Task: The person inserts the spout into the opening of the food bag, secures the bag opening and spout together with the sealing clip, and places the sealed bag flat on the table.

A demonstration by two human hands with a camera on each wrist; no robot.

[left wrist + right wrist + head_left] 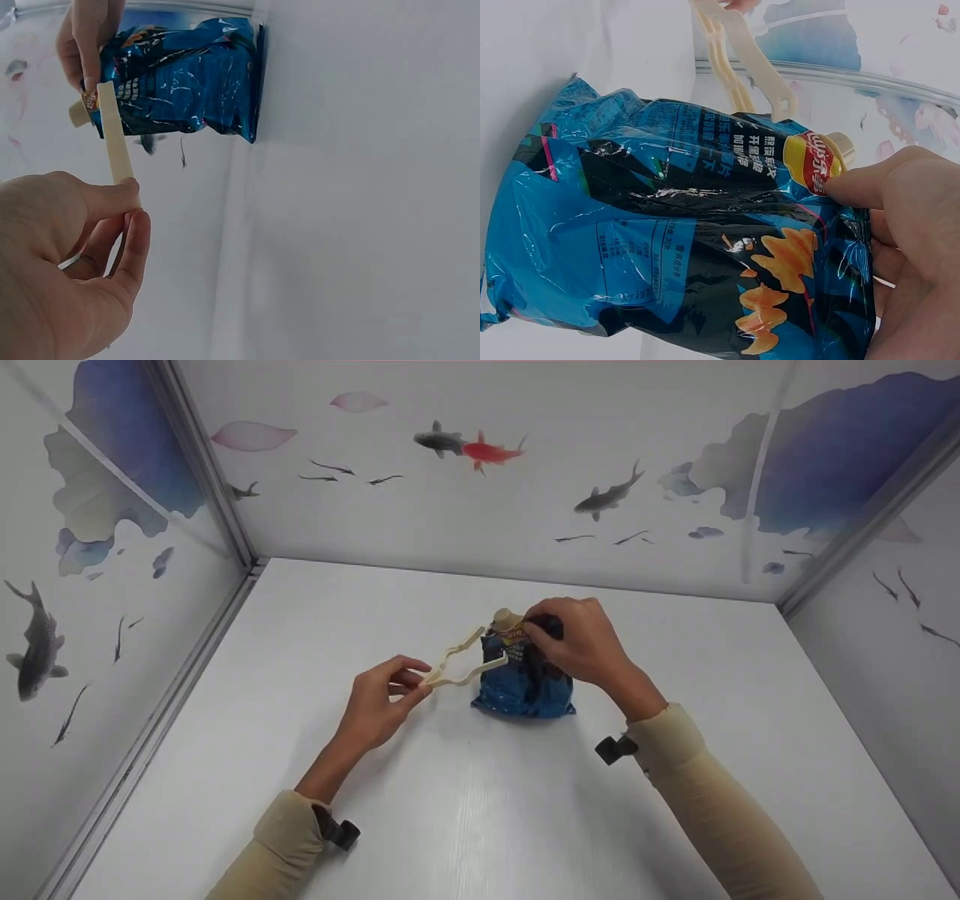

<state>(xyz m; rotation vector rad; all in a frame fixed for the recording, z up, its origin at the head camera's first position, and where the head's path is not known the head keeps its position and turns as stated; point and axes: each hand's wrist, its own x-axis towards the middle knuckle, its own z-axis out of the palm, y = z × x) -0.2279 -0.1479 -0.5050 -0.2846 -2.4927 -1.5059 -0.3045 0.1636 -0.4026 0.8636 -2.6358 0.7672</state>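
Note:
A blue and black chip bag (525, 682) stands upright on the table, its printed front showing in the right wrist view. At its top corner sits a cream round spout (506, 619). My right hand (581, 641) pinches the bag's top edge beside the spout, thumb on the red and yellow logo. My left hand (381, 697) pinches the joined end of a cream plastic bag clip (454, 681) between thumb and fingertips. The clip's two arms spread apart toward the bag; one tip overlaps the bag front in the head view, and the other lies near the spout.
The white table (465, 810) stretches around the bag. White panels printed with fish and blue leaves, such as the back wall (480, 525), enclose it at the rear and sides. Metal frame strips (135, 735) run along the left edge.

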